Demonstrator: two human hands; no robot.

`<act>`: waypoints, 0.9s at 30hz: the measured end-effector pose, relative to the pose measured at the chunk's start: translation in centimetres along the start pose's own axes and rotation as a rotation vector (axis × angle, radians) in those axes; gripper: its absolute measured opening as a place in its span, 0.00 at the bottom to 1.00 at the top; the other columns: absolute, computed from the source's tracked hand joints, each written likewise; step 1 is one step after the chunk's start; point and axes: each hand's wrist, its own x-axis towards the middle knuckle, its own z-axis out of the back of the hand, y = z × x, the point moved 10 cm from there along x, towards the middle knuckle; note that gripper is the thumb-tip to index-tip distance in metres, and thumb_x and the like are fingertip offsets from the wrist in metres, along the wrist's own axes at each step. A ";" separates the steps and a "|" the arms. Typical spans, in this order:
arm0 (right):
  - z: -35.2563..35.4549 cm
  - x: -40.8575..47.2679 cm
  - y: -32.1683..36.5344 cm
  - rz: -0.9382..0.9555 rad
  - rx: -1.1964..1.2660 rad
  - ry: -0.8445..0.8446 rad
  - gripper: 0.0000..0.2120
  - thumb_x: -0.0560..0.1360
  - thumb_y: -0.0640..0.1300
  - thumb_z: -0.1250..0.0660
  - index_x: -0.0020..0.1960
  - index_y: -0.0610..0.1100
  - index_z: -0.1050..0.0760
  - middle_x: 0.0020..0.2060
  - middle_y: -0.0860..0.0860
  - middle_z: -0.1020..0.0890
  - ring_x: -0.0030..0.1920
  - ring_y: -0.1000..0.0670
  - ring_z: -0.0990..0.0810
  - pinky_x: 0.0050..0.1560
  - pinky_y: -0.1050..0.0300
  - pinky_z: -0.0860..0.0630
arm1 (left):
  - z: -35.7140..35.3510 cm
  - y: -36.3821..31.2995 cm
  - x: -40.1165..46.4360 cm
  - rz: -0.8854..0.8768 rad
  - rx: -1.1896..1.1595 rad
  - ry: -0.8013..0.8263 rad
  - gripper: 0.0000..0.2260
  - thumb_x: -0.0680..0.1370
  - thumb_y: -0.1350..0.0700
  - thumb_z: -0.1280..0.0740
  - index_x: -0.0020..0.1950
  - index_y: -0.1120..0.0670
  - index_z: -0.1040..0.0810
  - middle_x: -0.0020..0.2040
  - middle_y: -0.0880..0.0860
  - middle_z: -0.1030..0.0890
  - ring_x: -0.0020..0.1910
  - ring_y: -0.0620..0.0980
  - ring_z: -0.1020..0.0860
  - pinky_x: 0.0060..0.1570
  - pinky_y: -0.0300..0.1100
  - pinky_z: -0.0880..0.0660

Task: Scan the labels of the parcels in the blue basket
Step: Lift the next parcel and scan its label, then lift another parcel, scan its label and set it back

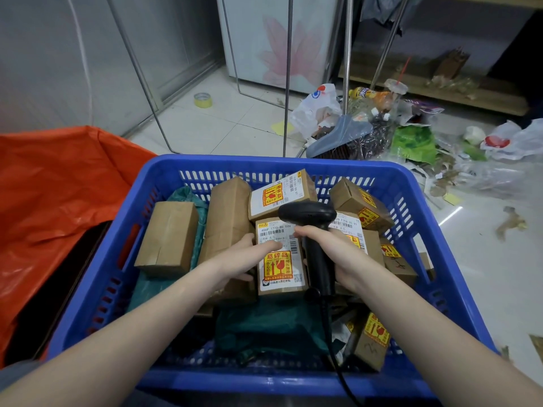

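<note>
A blue basket [97, 277] in front of me holds several brown cardboard parcels and dark green mailer bags. My left hand [244, 257] grips a small labelled parcel [280, 265] at the middle, label facing up, thumb lying across the barcode area. My right hand [338, 254] is closed around the handle of a black barcode scanner [308, 214]; its head hangs just above the top edge of that parcel's label. The scanner's cable [332, 348] runs down toward me. Another labelled parcel [279, 195] lies just behind.
An orange sack [53, 183] lies left of the basket. On the tiled floor to the right and behind are plastic bags and litter [382, 127], a roll of yellow tape [203, 99], thin metal rack legs [288, 83] and a white cabinet [279, 39].
</note>
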 end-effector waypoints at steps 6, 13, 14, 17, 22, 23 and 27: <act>-0.2 0.1 0.2 0.015 -0.003 0.001 0.18 0.74 0.49 0.30 0.62 0.46 0.23 0.51 0.47 0.16 0.52 0.46 0.19 0.53 0.51 0.23 | 0.3 -1.1 -0.5 -0.025 0.000 -0.026 0.29 0.76 0.41 0.38 0.73 0.52 0.42 0.56 0.49 0.26 0.54 0.47 0.29 0.58 0.48 0.31; 0.5 -0.3 2.3 0.065 0.082 0.000 0.10 0.75 0.46 0.31 0.54 0.44 0.22 0.50 0.46 0.16 0.53 0.47 0.19 0.61 0.43 0.24 | 2.7 -4.8 -1.6 -0.190 -0.008 -0.144 0.30 0.76 0.41 0.38 0.74 0.51 0.40 0.68 0.53 0.29 0.62 0.49 0.28 0.48 0.41 0.29; 0.7 -0.4 2.8 0.082 0.099 -0.009 0.11 0.75 0.46 0.31 0.56 0.44 0.22 0.51 0.45 0.16 0.54 0.47 0.18 0.60 0.44 0.23 | 3.2 -5.4 -1.8 -0.222 -0.027 -0.166 0.30 0.76 0.41 0.38 0.73 0.51 0.40 0.65 0.51 0.28 0.58 0.48 0.27 0.46 0.41 0.28; 1.8 -0.1 4.4 0.137 0.150 -0.056 0.14 0.75 0.45 0.30 0.58 0.41 0.23 0.51 0.45 0.15 0.54 0.47 0.17 0.56 0.47 0.21 | 5.1 -6.5 -1.8 -0.308 -0.064 -0.280 0.26 0.77 0.44 0.37 0.71 0.52 0.36 0.57 0.48 0.28 0.50 0.43 0.28 0.48 0.41 0.28; 4.2 1.6 7.1 0.221 0.141 -0.195 0.10 0.75 0.44 0.31 0.54 0.41 0.22 0.46 0.46 0.15 0.49 0.48 0.16 0.52 0.50 0.20 | 7.2 -6.2 1.0 -0.289 -0.101 -0.422 0.22 0.77 0.49 0.37 0.69 0.55 0.33 0.66 0.54 0.27 0.56 0.47 0.29 0.57 0.45 0.28; 4.5 2.0 7.3 0.221 0.119 -0.219 0.12 0.75 0.44 0.31 0.55 0.40 0.22 0.46 0.46 0.16 0.48 0.48 0.16 0.52 0.50 0.20 | 7.4 -5.8 1.8 -0.258 -0.126 -0.429 0.22 0.78 0.49 0.37 0.70 0.55 0.33 0.67 0.54 0.28 0.58 0.48 0.28 0.59 0.47 0.28; 4.7 3.9 7.0 0.142 0.000 -0.225 0.19 0.74 0.48 0.31 0.61 0.40 0.25 0.45 0.47 0.18 0.47 0.48 0.20 0.43 0.53 0.24 | 6.7 -4.8 4.8 -0.178 -0.193 -0.413 0.23 0.78 0.48 0.38 0.71 0.56 0.34 0.67 0.56 0.27 0.64 0.53 0.28 0.62 0.49 0.30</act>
